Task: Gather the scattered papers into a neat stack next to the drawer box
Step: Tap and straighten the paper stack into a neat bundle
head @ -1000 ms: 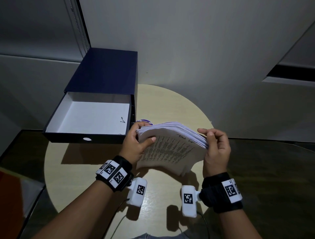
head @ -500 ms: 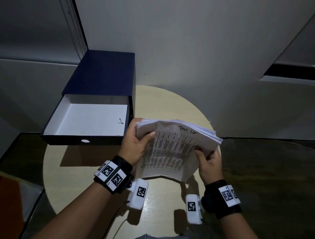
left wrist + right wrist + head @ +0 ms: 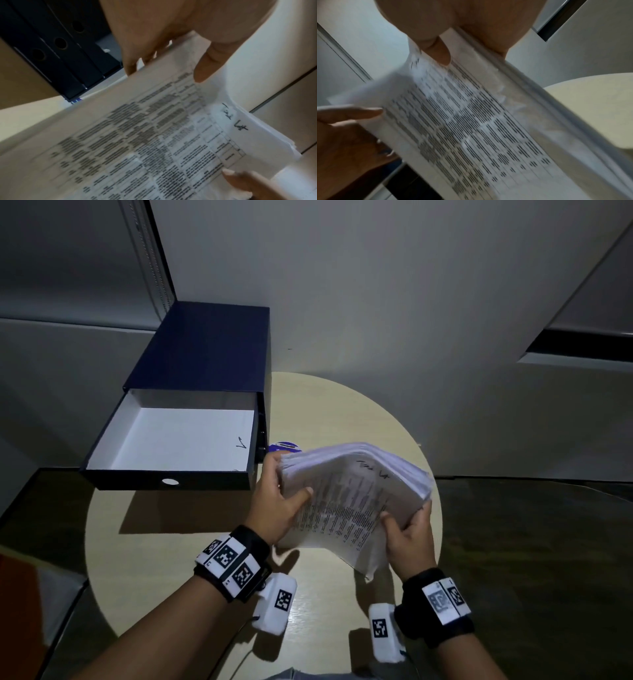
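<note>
A thick stack of printed papers is held tilted above the round table, just right of the dark blue drawer box. My left hand grips the stack's left edge, thumb on the top sheet. My right hand holds its lower right corner, thumb on top and fingers underneath. In the left wrist view the papers show rows of print and a handwritten note. The right wrist view shows the papers pinched under my thumb. The box's drawer is pulled out, white inside.
The round beige table stands against a grey wall. A small blue-and-white object peeks out behind the stack beside the box. Dark floor lies to the right, and a dark surface edge runs at the left.
My right hand slid from the stack's upper right edge down to its lower right corner. The stack tilted and shifted slightly right. The left hand kept its grip.
</note>
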